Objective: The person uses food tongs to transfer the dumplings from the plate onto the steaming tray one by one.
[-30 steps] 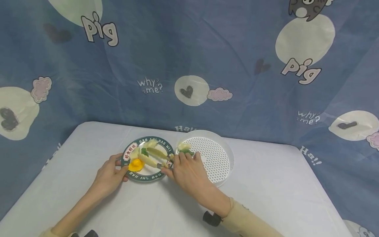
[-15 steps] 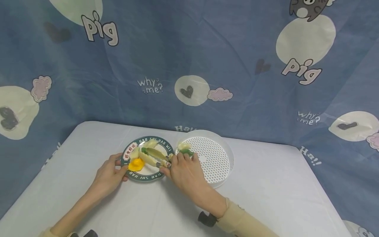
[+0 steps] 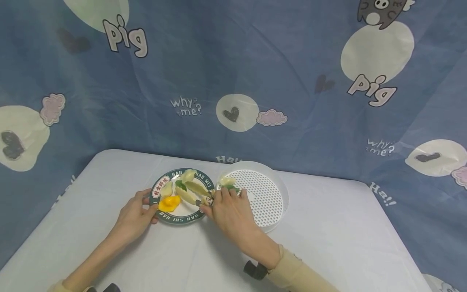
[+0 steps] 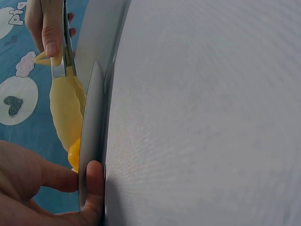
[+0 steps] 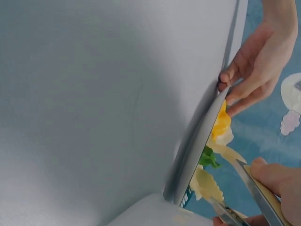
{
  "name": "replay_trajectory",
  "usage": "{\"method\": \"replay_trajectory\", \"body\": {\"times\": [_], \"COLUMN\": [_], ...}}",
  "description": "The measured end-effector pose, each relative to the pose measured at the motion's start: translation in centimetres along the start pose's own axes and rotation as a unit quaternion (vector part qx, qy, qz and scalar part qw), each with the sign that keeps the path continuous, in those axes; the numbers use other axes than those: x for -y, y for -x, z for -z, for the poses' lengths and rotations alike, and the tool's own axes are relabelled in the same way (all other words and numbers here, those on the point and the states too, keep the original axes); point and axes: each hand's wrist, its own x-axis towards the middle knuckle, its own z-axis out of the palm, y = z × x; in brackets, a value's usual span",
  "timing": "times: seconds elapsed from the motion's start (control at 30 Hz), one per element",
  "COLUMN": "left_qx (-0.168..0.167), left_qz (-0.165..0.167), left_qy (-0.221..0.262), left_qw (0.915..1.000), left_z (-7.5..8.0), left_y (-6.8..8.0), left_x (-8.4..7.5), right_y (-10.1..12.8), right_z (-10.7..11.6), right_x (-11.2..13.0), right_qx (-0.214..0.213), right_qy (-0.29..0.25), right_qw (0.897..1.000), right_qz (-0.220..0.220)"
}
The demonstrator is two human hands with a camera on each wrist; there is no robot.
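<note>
Your left hand (image 3: 135, 215) grips the left rim of the plate (image 3: 171, 219), thumb over the edge and fingers curled beneath it, which looks meant to steady the plate while the other hand works. On the plate, nearest that hand, lies an orange dumpling (image 3: 169, 203); pale dumplings (image 3: 166, 189) sit toward the far rim, with a green one (image 3: 180, 185) just beyond the middle. The tongs (image 3: 193, 192) reach in from the plate's right side, their yellow tips spread over the middle of the plate near the green piece; you cannot tell whether they have closed on anything. Your right hand (image 3: 230, 211), at the plate's right edge, is curled round the tongs' handles, thumb and fingers pressing the two arms, a grip that suits picking food up without touching it. Right of the plate and touching it sits a white perforated tray (image 3: 271, 219), with a pale dumpling (image 3: 228, 181) and a green one (image 3: 231, 187) at its near-left corner, just beside your knuckles. All of this rests on a bench (image 3: 328, 239) under a plain white cloth. Behind the plate hangs a blue curtain (image 3: 233, 73) printed with pigs, hearts and clouds.
</note>
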Motion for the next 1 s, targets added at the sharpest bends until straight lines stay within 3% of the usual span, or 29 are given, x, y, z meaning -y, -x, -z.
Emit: {"method": "replay_trajectory", "body": {"times": [0.27, 0.73, 1.0], "left_qx": [0.0, 0.0, 0.001], "left_qz": [-0.004, -0.002, -0.002], "left_qy": [0.0, -0.003, -0.001], "left_qw": [1.0, 1.0, 1.0], "left_z": [0.15, 0.1, 0.14], "left_y": [0.13, -0.02, -0.04], "left_x": [0.17, 0.04, -0.03], "right_y": [-0.4, -0.91, -0.74], "right_z": [-0.18, -0.38, -0.63], "right_x": [-0.09, 0.4, 0.52], "right_qx": [-0.045, -0.028, -0.059], "right_qy": [0.022, 0.033, 0.055], "right_qw": [0.999, 0.999, 0.997], "right_qz": [0.019, 0.016, 0.02]}}
